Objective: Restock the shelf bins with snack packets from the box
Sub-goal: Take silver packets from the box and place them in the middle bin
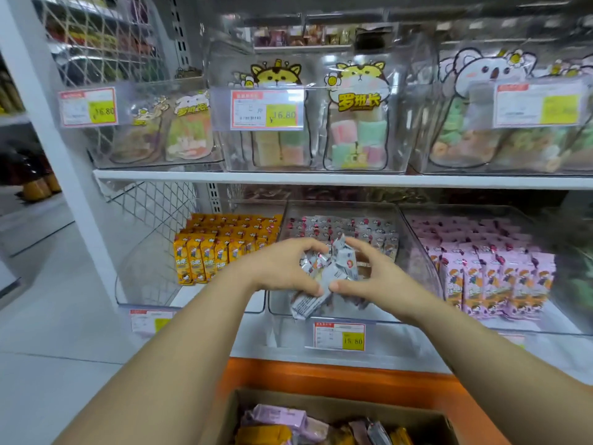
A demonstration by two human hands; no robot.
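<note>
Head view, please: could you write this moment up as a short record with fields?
hands: left hand and right hand together grip a bunch of white packets
place: over the middle bin, lower shelf
neighbours: yellow packets in the bin to the left, pink packets in the bin to the right
box: open cardboard box below, with mixed packets in it

On the white lower shelf [250, 342], the left clear plastic bin [147, 277] holds yellow packets [205, 258], the middle bin [353, 320] silver packets [337, 224], and the right bin [545, 322] pink packets [494, 277]. The brown cardboard box [430, 422] sits below the shelf's front edge.
</note>
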